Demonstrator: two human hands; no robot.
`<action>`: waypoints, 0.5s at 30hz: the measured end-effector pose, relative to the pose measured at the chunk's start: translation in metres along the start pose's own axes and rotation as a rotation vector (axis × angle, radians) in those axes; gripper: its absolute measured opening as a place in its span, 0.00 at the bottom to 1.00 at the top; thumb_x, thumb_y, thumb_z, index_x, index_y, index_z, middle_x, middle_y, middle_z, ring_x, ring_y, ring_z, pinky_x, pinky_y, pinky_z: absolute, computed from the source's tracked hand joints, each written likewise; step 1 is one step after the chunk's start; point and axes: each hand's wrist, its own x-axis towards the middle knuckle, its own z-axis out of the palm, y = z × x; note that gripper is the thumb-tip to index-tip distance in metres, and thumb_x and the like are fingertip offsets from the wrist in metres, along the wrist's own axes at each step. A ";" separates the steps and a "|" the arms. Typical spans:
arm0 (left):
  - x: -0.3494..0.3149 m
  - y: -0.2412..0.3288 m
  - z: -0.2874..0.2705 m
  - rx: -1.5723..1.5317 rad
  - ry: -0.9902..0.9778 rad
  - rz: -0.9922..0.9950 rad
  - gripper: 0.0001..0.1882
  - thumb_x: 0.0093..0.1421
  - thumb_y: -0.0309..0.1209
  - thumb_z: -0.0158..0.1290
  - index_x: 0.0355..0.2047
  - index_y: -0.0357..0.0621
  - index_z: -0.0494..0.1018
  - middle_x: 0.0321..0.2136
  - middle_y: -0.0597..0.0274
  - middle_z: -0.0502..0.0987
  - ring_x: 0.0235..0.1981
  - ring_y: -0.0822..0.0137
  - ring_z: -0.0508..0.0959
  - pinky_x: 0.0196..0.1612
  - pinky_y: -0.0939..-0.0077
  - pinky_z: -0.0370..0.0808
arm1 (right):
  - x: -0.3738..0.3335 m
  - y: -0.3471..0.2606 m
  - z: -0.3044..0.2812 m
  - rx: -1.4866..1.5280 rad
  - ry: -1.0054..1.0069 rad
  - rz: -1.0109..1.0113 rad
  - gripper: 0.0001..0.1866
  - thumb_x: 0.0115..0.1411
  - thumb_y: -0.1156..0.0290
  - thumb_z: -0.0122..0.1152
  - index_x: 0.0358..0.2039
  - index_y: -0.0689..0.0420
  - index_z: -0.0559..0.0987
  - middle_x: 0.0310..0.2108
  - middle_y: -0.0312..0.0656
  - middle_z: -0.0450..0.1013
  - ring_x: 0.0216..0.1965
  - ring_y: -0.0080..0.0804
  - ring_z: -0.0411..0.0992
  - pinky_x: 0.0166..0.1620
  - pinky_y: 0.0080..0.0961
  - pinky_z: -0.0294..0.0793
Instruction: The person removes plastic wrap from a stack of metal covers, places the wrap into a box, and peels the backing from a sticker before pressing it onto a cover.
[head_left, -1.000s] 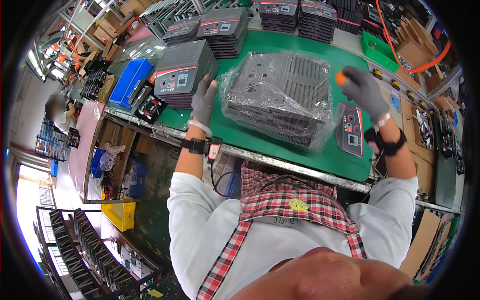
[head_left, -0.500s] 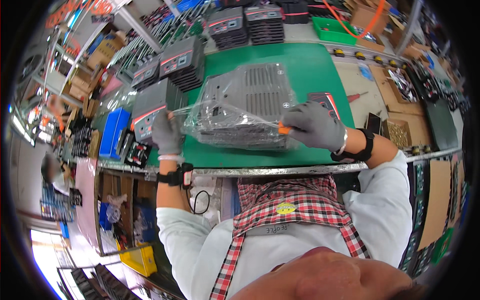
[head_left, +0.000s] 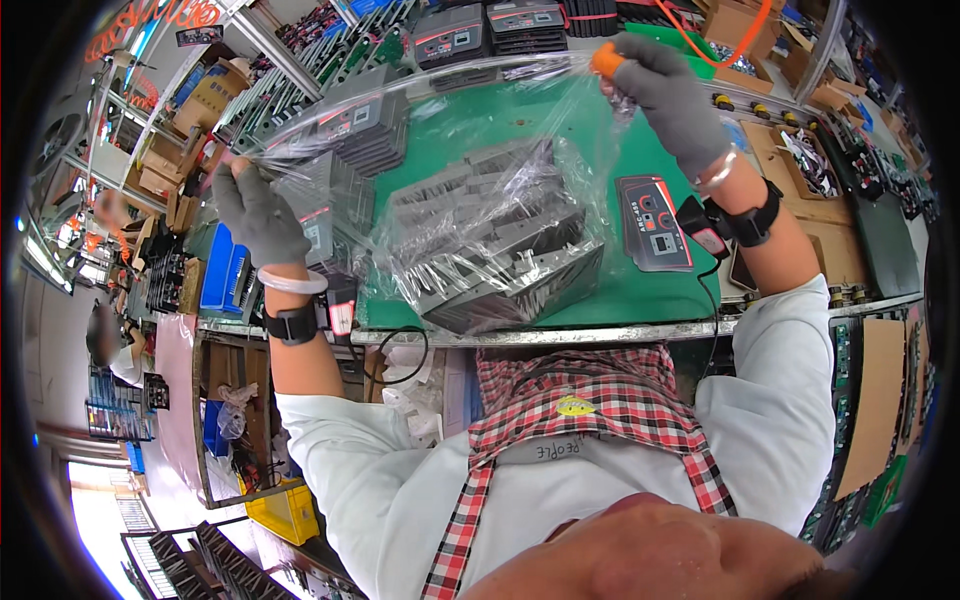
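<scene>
A clear plastic bag [head_left: 590,140] is stretched wide above a green work surface [head_left: 480,110]. Several dark grey moulded panels [head_left: 530,270] sit stacked inside it, their near edges facing me. My left hand [head_left: 258,220], in a grey glove with bare fingertips, pinches the bag's edge at the left. Farther out at the right, my raised right hand [head_left: 668,105] grips the opposite part of the film, with an orange cover on one finger. Beside the bag on the right lie flat dark faceplates [head_left: 652,225] with red trim.
Stacks of grey panels [head_left: 365,125] line the surface's left side, and more panels [head_left: 450,40] stand at the back. A blue bin [head_left: 222,275] is at the left edge. On the right are a green tray [head_left: 665,45] and cardboard boxes [head_left: 800,165].
Both hands have moved apart and away from me, the right one farthest, spreading the bag wide. The bagged panels now show their near edges instead of a slotted top.
</scene>
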 end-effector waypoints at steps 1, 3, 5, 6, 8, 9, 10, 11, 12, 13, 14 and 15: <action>0.001 -0.003 0.000 0.007 0.002 0.017 0.11 0.52 0.16 0.43 0.36 0.36 0.67 0.37 0.50 0.70 0.33 0.56 0.72 0.33 0.70 0.70 | -0.006 -0.009 -0.003 -0.024 -0.112 -0.078 0.14 0.55 0.69 0.55 0.39 0.64 0.74 0.29 0.35 0.72 0.29 0.18 0.69 0.32 0.15 0.68; 0.006 -0.006 0.002 0.035 0.025 0.083 0.20 0.48 0.15 0.42 0.43 0.37 0.68 0.37 0.50 0.69 0.35 0.54 0.72 0.37 0.67 0.70 | -0.019 -0.034 -0.012 -0.127 -0.262 -0.133 0.16 0.56 0.67 0.55 0.42 0.63 0.72 0.34 0.39 0.71 0.33 0.21 0.70 0.37 0.16 0.68; 0.010 -0.005 -0.001 0.028 0.037 0.125 0.18 0.47 0.14 0.41 0.41 0.36 0.68 0.37 0.50 0.70 0.34 0.54 0.72 0.35 0.67 0.70 | -0.031 -0.057 -0.023 -0.029 -0.497 -0.099 0.14 0.53 0.69 0.58 0.38 0.63 0.74 0.33 0.39 0.72 0.33 0.22 0.70 0.37 0.17 0.69; 0.015 -0.003 -0.001 0.044 0.086 0.180 0.17 0.48 0.14 0.41 0.40 0.36 0.68 0.36 0.50 0.70 0.34 0.55 0.73 0.35 0.68 0.70 | -0.031 -0.058 -0.020 -0.044 -0.587 -0.183 0.16 0.52 0.68 0.59 0.39 0.63 0.74 0.34 0.39 0.71 0.34 0.23 0.70 0.38 0.19 0.69; 0.028 0.000 -0.006 0.118 0.123 0.162 0.13 0.53 0.18 0.42 0.40 0.36 0.69 0.36 0.49 0.71 0.32 0.55 0.74 0.33 0.69 0.71 | -0.031 -0.053 -0.014 -0.143 -0.723 -0.460 0.23 0.50 0.62 0.63 0.43 0.64 0.72 0.40 0.42 0.69 0.39 0.27 0.69 0.42 0.23 0.68; 0.046 -0.002 -0.007 0.075 0.395 0.349 0.11 0.56 0.23 0.42 0.39 0.35 0.70 0.32 0.49 0.73 0.30 0.56 0.74 0.32 0.70 0.71 | -0.036 -0.040 -0.003 -0.163 -0.696 -0.507 0.27 0.47 0.61 0.65 0.44 0.63 0.71 0.40 0.43 0.70 0.40 0.29 0.69 0.43 0.25 0.69; 0.049 0.003 -0.015 -0.146 0.319 0.138 0.11 0.56 0.23 0.44 0.39 0.34 0.70 0.30 0.49 0.73 0.29 0.56 0.74 0.32 0.70 0.72 | -0.042 -0.026 0.006 -0.083 -0.633 -0.468 0.30 0.44 0.60 0.68 0.45 0.62 0.70 0.40 0.44 0.70 0.41 0.32 0.70 0.43 0.27 0.69; 0.058 0.006 -0.023 -0.244 0.316 0.091 0.11 0.54 0.23 0.45 0.38 0.33 0.71 0.30 0.50 0.74 0.29 0.57 0.74 0.31 0.71 0.72 | -0.048 -0.012 0.017 -0.019 -0.693 -0.398 0.34 0.41 0.59 0.71 0.46 0.62 0.70 0.40 0.44 0.70 0.41 0.34 0.70 0.43 0.29 0.70; 0.066 0.009 -0.030 -0.297 0.282 0.203 0.11 0.53 0.22 0.46 0.37 0.32 0.71 0.29 0.50 0.75 0.28 0.58 0.74 0.31 0.71 0.72 | -0.053 -0.002 0.021 -0.028 -0.833 -0.240 0.37 0.39 0.57 0.71 0.48 0.61 0.68 0.40 0.45 0.71 0.41 0.36 0.70 0.43 0.29 0.70; 0.075 0.015 -0.035 -0.238 0.256 0.332 0.13 0.51 0.20 0.46 0.38 0.32 0.72 0.31 0.49 0.75 0.29 0.58 0.74 0.32 0.71 0.72 | -0.060 0.008 0.028 -0.075 -0.966 -0.195 0.38 0.39 0.56 0.71 0.49 0.60 0.68 0.39 0.46 0.71 0.40 0.38 0.71 0.43 0.29 0.70; 0.083 0.021 -0.040 -0.165 0.196 0.360 0.15 0.49 0.17 0.46 0.39 0.32 0.72 0.33 0.49 0.74 0.30 0.58 0.75 0.33 0.72 0.72 | -0.067 0.015 0.036 -0.255 -1.129 -0.281 0.39 0.39 0.54 0.71 0.50 0.59 0.67 0.39 0.48 0.71 0.39 0.41 0.71 0.42 0.30 0.70; 0.091 0.026 -0.045 -0.123 0.253 0.462 0.18 0.46 0.14 0.45 0.40 0.32 0.72 0.35 0.48 0.74 0.31 0.57 0.75 0.35 0.72 0.72 | -0.075 0.018 0.041 -0.458 -1.223 -0.330 0.36 0.42 0.54 0.69 0.49 0.58 0.67 0.37 0.49 0.71 0.38 0.43 0.71 0.41 0.31 0.70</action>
